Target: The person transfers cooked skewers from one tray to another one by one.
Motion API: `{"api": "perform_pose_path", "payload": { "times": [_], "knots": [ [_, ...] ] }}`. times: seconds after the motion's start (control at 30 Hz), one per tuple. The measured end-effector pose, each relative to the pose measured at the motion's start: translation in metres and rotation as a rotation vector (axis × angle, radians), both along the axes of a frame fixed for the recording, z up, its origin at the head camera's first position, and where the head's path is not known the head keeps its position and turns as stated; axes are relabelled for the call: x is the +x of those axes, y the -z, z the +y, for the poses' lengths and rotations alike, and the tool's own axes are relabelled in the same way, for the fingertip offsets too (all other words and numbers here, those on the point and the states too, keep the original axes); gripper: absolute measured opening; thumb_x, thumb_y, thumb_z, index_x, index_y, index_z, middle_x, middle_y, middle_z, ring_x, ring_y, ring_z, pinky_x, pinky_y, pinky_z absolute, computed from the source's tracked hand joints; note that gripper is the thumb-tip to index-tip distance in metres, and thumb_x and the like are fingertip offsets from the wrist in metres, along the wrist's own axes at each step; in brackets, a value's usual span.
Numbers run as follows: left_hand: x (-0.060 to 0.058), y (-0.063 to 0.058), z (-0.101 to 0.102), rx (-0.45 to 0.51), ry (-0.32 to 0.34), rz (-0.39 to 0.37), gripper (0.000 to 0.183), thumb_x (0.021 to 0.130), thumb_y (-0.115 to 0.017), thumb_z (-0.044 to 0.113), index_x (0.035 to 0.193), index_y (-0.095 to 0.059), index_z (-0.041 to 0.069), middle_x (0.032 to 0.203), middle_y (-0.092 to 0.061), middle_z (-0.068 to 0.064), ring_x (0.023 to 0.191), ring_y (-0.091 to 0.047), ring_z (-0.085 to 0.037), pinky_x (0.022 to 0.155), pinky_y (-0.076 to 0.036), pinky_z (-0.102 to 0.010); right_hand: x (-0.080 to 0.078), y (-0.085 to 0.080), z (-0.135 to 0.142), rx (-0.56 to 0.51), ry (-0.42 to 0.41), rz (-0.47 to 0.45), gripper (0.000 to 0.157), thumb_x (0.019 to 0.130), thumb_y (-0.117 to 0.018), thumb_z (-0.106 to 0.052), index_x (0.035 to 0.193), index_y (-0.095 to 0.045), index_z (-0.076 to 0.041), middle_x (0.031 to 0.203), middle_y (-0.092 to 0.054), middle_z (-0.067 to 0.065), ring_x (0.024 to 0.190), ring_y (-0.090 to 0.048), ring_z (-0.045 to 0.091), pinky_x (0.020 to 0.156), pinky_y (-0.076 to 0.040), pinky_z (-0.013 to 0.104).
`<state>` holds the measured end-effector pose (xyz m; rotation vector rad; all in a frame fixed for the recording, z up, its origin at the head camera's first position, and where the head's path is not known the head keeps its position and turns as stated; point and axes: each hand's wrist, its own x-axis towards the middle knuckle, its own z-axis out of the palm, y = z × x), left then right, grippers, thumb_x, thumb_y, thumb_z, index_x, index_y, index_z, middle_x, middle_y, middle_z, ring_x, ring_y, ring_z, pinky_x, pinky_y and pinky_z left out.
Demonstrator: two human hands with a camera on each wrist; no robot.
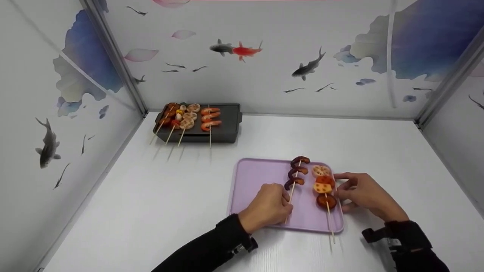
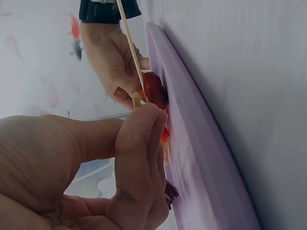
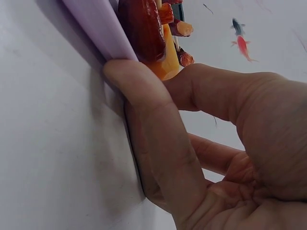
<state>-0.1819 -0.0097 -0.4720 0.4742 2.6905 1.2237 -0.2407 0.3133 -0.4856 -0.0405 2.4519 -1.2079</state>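
Observation:
In the head view, my left hand [image 1: 268,206] pinches the lower stick of a skewer with curled, dark purple pieces [image 1: 298,172]. That skewer is over a lilac tray [image 1: 253,177]. The left wrist view shows the stick's end between thumb and fingers of the left hand [image 2: 139,153]. On the tray's right side lies a vegetable skewer [image 1: 323,187] with a lotus root slice, orange and yellow pieces and a brown round; its stick juts past the front rim. My right hand [image 1: 368,194] grips the tray's right rim [image 3: 108,28], close beside the vegetable pieces.
At the back left stands a dark grey grill [image 1: 228,124] with several skewers on it, including a shrimp skewer [image 1: 210,119]. Their sticks overhang its front edge. Printed wall panels [image 1: 264,87] enclose the white table [image 1: 159,204] at the back and sides.

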Motion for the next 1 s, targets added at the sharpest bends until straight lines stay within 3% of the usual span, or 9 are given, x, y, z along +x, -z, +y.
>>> {"api": "perform_pose_path", "payload": {
  "times": [0.3,0.33,0.53,0.57,1.0],
  "knots": [
    [0.002,0.004,0.007,0.034,0.038,0.012,0.005,0.090,-0.080,-0.001,0.088,-0.077,0.004,0.071,-0.069,0.008,0.066,-0.058,0.001,0.061,-0.048,-0.016,-0.001,0.000,0.001,0.026,0.002,0.006,0.073,0.107,-0.080,-0.014,0.171,-0.051,0.003,0.127,-0.073,0.019,0.099,-0.072,0.023,0.075,-0.069,0.032],
    [0.001,0.009,0.008,0.026,0.041,0.033,0.005,0.090,-0.079,0.000,0.088,-0.077,0.005,0.070,-0.069,0.009,0.066,-0.058,0.002,0.060,-0.048,-0.016,-0.001,0.000,0.001,0.025,0.005,0.002,0.073,0.107,-0.080,-0.014,0.172,-0.050,0.003,0.128,-0.073,0.019,0.099,-0.073,0.023,0.075,-0.069,0.032],
    [0.003,0.010,0.013,0.020,0.046,0.036,0.005,0.090,-0.083,0.002,0.089,-0.079,0.004,0.073,-0.075,0.004,0.066,-0.059,0.001,0.062,-0.050,-0.016,0.000,-0.001,0.001,0.018,0.004,-0.010,0.075,0.107,-0.080,-0.014,0.172,-0.048,0.003,0.130,-0.073,0.020,0.098,-0.075,0.022,0.076,-0.070,0.033],
    [0.005,0.005,0.014,0.028,0.044,0.014,0.006,0.090,-0.085,0.002,0.089,-0.079,0.002,0.074,-0.076,0.002,0.066,-0.059,0.000,0.062,-0.050,-0.016,0.000,-0.001,0.001,0.019,0.004,-0.009,0.075,0.107,-0.080,-0.014,0.172,-0.048,0.003,0.130,-0.073,0.020,0.098,-0.074,0.022,0.076,-0.070,0.033],
    [0.011,0.004,0.023,0.087,0.027,-0.098,0.006,0.092,-0.086,0.003,0.091,-0.081,0.001,0.075,-0.077,0.002,0.059,-0.061,0.002,0.058,-0.050,-0.014,-0.001,0.000,0.000,0.006,-0.005,-0.005,0.075,0.106,-0.079,-0.011,0.173,-0.048,0.004,0.132,-0.073,0.022,0.100,-0.076,0.022,0.077,-0.071,0.035]
  ]
}}
